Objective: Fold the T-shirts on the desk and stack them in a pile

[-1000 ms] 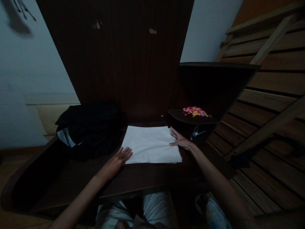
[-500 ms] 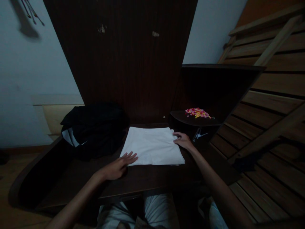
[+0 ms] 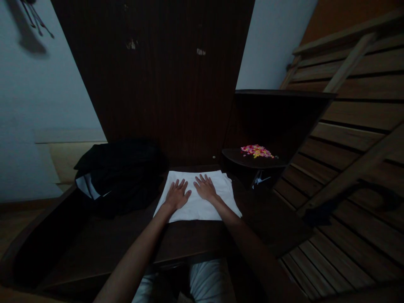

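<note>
A white folded cloth [image 3: 195,209] lies flat on the dark wooden desk [image 3: 192,240], its layers slightly out of line at the right edge. My left hand [image 3: 177,194] rests palm down on the left part of the cloth, fingers spread. On its upper middle lies my right hand [image 3: 204,187], also flat with the fingers apart. A narrow strip of white cloth shows between the two hands. Neither hand grips anything.
A heap of black clothing [image 3: 126,176] with a grey patch sits at the desk's left. On the right, a small rounded shelf [image 3: 230,155] bears a pile of pink, red and yellow pieces [image 3: 257,150]. Wooden slats [image 3: 353,168] stand at far right.
My left hand has moved up and right from the cloth's lower left corner. My right hand has come left from its right edge onto the upper middle. The view has shifted slightly.
</note>
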A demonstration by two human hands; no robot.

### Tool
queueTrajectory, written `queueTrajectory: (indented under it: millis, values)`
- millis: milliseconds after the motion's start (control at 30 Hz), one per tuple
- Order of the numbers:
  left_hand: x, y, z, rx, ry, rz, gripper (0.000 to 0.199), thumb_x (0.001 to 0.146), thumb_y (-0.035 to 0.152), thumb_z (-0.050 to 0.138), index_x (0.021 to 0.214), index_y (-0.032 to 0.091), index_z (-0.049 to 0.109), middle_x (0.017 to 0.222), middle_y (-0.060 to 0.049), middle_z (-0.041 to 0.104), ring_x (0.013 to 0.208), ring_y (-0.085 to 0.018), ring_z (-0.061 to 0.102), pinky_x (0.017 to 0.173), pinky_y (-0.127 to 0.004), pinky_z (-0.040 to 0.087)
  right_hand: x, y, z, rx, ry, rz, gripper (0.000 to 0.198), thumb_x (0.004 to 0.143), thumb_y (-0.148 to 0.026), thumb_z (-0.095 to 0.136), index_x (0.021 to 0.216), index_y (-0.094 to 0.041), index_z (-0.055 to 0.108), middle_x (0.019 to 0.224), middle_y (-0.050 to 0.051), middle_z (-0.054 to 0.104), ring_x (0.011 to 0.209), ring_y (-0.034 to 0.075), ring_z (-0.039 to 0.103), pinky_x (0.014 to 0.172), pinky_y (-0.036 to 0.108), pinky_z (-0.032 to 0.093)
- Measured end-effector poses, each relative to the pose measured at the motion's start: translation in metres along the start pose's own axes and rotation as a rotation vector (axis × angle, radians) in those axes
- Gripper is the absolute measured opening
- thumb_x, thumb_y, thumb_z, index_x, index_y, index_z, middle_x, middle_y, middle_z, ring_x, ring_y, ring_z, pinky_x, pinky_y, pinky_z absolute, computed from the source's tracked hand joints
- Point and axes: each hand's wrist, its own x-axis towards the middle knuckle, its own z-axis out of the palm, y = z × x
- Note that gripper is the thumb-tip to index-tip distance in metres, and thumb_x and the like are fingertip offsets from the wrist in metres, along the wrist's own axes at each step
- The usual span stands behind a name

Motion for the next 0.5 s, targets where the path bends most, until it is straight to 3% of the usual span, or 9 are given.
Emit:
queueTrajectory:
  millis: [167, 300, 500]
  values:
    - [0.000, -0.010, 0.003, 0.027, 0.010, -0.027, 0.071, 0.095, 0.058, 0.019, 0.150, 0.016, 0.033, 0.159, -0.011, 0.025, 0.148, -0.030, 0.016, 0.119, -0.048, 0.012, -0.002, 0.044, -0.013, -0.069, -0.088, 0.138, 0.060, 0.100, -0.047, 0.019, 0.152, -0.019, 0.028, 0.161, 0.006, 0.017, 0.149, 0.022, 0.010, 0.119, 0.043, 0.003]
    - [0.002, -0.014, 0.003, 0.043, 0.022, -0.064, 0.072, 0.094, 0.062, 0.018, 0.150, 0.019, 0.034, 0.159, -0.010, 0.025, 0.148, -0.030, 0.014, 0.118, -0.050, 0.012, -0.004, 0.076, -0.019, -0.136, -0.061, 0.233, 0.062, 0.100, -0.046, 0.019, 0.153, -0.015, 0.025, 0.161, 0.008, 0.015, 0.149, 0.019, 0.009, 0.119, 0.038, 0.008]
    - [0.000, -0.023, -0.002, 0.017, 0.028, -0.067, 0.069, 0.096, 0.057, 0.018, 0.149, 0.017, 0.035, 0.158, -0.013, 0.025, 0.148, -0.029, 0.015, 0.117, -0.052, 0.014, -0.006, 0.097, -0.013, -0.084, 0.023, 0.270, 0.063, 0.099, -0.046, 0.025, 0.151, -0.011, 0.030, 0.159, 0.015, 0.023, 0.147, 0.024, 0.019, 0.118, 0.044, 0.015]
